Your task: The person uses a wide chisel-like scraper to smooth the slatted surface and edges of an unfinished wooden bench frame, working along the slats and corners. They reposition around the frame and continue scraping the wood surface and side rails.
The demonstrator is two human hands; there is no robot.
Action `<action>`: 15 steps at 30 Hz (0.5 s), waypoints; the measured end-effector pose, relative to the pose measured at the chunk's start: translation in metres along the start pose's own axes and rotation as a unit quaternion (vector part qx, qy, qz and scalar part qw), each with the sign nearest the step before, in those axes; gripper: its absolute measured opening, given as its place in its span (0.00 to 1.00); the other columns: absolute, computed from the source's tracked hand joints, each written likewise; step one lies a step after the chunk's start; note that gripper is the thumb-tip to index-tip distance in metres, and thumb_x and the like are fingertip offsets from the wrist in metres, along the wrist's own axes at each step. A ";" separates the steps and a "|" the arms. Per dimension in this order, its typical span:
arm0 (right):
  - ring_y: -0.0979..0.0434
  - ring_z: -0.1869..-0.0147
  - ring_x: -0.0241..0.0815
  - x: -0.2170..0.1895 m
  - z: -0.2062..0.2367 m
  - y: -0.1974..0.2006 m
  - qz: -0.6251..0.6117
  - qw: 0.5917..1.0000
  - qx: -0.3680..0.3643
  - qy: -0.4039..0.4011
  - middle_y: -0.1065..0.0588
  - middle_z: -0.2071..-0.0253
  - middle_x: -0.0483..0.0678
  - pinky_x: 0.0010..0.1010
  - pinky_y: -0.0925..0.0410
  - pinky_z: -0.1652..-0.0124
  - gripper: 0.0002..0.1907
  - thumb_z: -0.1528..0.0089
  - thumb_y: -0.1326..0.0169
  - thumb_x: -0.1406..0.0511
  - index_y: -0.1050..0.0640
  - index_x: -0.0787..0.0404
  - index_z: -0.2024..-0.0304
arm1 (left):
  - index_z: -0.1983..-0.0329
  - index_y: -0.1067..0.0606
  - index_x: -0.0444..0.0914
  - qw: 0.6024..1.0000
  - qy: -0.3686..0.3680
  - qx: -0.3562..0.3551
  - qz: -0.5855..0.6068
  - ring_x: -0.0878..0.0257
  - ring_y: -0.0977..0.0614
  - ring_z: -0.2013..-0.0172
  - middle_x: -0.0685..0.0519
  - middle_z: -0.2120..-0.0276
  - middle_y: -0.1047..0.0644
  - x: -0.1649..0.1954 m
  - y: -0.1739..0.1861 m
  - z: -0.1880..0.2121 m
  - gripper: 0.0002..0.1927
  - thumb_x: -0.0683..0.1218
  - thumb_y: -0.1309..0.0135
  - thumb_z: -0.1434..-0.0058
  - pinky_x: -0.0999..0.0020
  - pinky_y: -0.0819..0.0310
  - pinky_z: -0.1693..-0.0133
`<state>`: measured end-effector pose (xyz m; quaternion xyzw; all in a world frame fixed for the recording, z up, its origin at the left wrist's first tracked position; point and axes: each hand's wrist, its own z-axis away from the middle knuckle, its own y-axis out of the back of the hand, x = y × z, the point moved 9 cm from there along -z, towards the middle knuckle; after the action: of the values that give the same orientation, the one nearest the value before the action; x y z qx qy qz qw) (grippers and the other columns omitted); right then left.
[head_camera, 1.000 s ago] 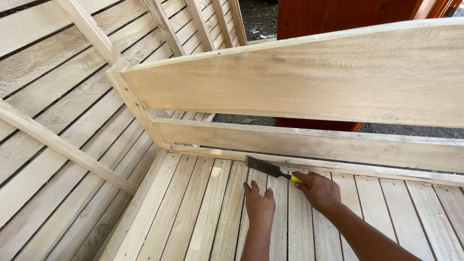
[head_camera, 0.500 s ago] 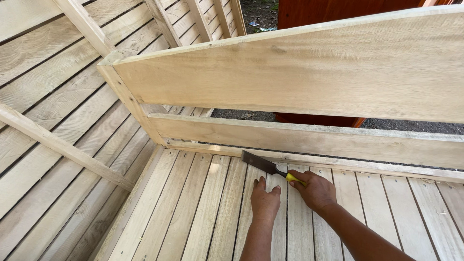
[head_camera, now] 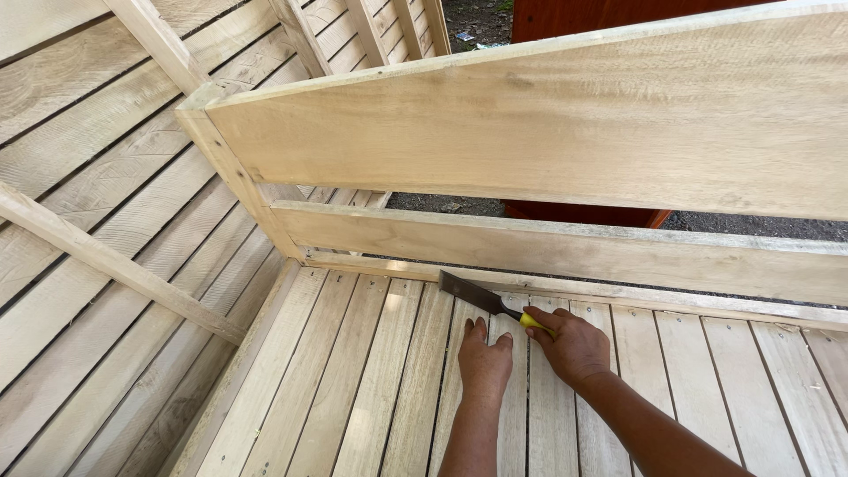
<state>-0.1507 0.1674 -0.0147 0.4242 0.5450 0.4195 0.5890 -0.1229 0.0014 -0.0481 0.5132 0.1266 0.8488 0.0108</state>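
Observation:
My right hand (head_camera: pixel 576 344) grips the yellow handle of a scraper (head_camera: pixel 477 296) with a flat dark metal blade. The blade points up and to the left and lies on the pale wooden slats (head_camera: pixel 380 380) close to the lower back rail (head_camera: pixel 565 252). My left hand (head_camera: pixel 485 360) rests flat on the slats just left of my right hand, fingers together, right below the blade. It holds nothing.
A wide pale board (head_camera: pixel 548 124) forms the upper backrest, with a gap under it showing dark ground. Slatted wooden panels (head_camera: pixel 88 177) with a diagonal brace (head_camera: pixel 115 265) stand at the left. A red-brown object (head_camera: pixel 583 212) stands behind the rails.
Both hands and the scraper stay in about the same spot on the slats; the view has shifted slightly. The left hand lies a little closer to the blade.

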 end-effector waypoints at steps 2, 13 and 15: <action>0.20 0.63 0.33 -0.001 -0.001 0.000 -0.001 1.000 0.004 0.004 0.21 0.61 0.35 0.28 0.26 0.63 0.21 0.36 0.48 0.47 0.24 0.27 0.40 | 0.26 0.43 0.38 1.000 -0.001 -0.003 -0.026 0.55 0.42 0.26 0.49 0.23 0.49 0.000 -0.002 -0.001 0.35 0.46 0.46 0.34 0.62 0.41 0.30; 0.20 0.66 0.36 -0.035 0.011 0.024 0.013 0.999 0.036 0.032 0.21 0.62 0.37 0.31 0.26 0.66 0.19 0.35 0.48 0.49 0.24 0.29 0.40 | 0.27 0.40 0.36 0.999 -0.005 0.034 0.000 0.52 0.38 0.27 0.44 0.24 0.48 -0.002 0.008 -0.003 0.33 0.46 0.46 0.35 0.61 0.38 0.31; 0.19 0.65 0.38 -0.058 0.009 0.028 0.043 0.997 0.022 0.053 0.22 0.61 0.40 0.32 0.26 0.65 0.20 0.34 0.50 0.50 0.25 0.29 0.39 | 0.28 0.38 0.36 0.999 -0.009 0.049 0.019 0.50 0.38 0.28 0.44 0.24 0.48 -0.004 0.012 -0.006 0.33 0.45 0.46 0.36 0.61 0.37 0.32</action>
<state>-0.1455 0.1200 0.0294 0.4376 0.5660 0.4543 0.5308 -0.1252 -0.0117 -0.0517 0.5229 0.1583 0.8371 -0.0291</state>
